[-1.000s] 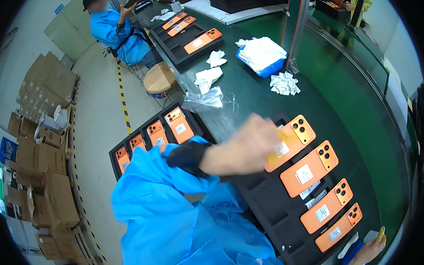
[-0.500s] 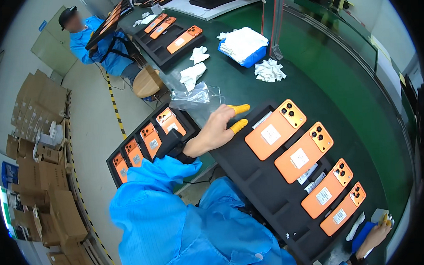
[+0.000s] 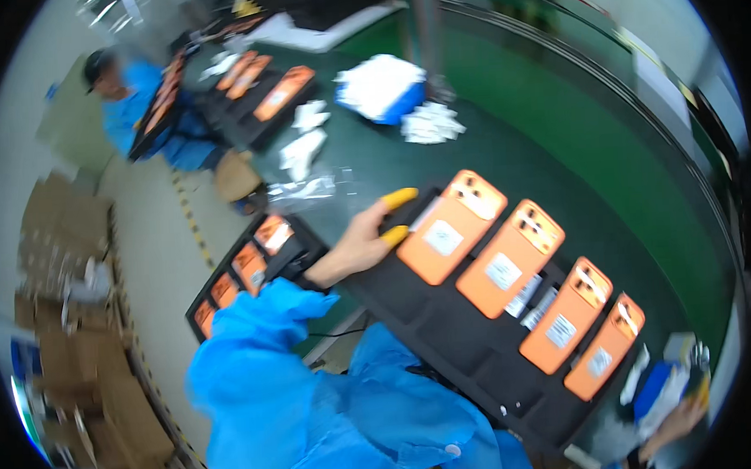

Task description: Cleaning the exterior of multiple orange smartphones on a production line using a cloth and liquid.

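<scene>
Beside the left end of a black foam tray, my left hand has its thumb and finger spread, both in yellow finger cots. Whether it touches the tray is unclear. Four orange phones lie camera side up across the tray, each with a white label; the leftmost phone is nearest this hand. At the far lower right, my right hand is smeared by motion, with yellow at its fingertips. It is next to a blue packet and white wipes; any grip is hidden by the blur.
A second tray of orange phones sits at the left, and a third tray at the back. White wipes fill a blue container; more are piled beside it. A seated person in blue holds another tray. Cardboard boxes stand left.
The view has turned, so the scene sits further left and is blurred. My right hand has moved slightly right of the blue packet. My left hand stays by the tray's end.
</scene>
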`<state>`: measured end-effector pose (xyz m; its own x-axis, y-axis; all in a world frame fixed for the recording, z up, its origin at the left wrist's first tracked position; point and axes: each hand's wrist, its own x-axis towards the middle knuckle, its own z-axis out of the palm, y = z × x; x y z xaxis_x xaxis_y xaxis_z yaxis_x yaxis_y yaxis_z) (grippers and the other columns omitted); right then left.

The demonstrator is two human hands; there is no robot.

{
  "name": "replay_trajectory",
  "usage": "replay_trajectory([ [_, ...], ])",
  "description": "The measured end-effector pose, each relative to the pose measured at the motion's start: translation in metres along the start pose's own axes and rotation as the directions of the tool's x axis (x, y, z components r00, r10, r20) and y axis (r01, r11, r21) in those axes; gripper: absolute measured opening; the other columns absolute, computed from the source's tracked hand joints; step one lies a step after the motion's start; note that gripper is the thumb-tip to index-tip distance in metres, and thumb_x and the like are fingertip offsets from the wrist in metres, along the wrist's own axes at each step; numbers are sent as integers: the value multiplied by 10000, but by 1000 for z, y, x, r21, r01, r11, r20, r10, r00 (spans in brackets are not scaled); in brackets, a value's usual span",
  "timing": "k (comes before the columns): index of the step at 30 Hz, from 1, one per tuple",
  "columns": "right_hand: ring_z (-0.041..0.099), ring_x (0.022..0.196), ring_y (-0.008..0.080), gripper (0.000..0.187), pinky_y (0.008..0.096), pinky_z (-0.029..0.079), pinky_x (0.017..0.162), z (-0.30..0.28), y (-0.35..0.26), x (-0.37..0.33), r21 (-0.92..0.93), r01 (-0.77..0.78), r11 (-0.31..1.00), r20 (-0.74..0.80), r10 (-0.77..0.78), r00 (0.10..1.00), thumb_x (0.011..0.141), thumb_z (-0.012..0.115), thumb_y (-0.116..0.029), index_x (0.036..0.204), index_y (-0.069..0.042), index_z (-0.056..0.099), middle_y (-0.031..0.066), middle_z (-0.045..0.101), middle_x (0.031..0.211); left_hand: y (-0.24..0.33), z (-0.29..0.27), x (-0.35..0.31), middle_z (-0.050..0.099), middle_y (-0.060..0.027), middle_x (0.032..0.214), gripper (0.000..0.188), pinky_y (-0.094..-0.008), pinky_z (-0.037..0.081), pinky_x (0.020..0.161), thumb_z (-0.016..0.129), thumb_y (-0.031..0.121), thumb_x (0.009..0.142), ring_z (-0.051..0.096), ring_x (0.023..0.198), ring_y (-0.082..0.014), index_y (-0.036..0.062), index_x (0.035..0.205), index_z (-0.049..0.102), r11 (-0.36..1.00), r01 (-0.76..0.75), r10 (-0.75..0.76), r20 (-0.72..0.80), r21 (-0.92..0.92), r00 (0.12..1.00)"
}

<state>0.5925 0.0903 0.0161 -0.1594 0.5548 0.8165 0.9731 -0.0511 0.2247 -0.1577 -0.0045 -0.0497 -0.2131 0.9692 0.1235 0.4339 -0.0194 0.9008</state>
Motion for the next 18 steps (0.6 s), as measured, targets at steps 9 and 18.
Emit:
replay_trajectory([
  [9,563,941,328,353,382,465,807,-6,-175,45,219,-125,968,88,108,990,746,515,67,1048,-38,663,155,597,1009,15,2,-22,425,-119,1380,490,-328,350,1029,494,-24,905,426,1245,-205,20,1377,372,997,70,-71,10,19,997],
  [18,574,938,296,323,378,477,792,4,-152,55,-111,-36,993,208,58,976,734,551,14,1011,-90,681,111,612,1005,29,-4,15,508,-143,1300,581,-374,370,979,679,62,795,482,1179,-265,32,1329,451,892,-173,136,118,417,984],
])
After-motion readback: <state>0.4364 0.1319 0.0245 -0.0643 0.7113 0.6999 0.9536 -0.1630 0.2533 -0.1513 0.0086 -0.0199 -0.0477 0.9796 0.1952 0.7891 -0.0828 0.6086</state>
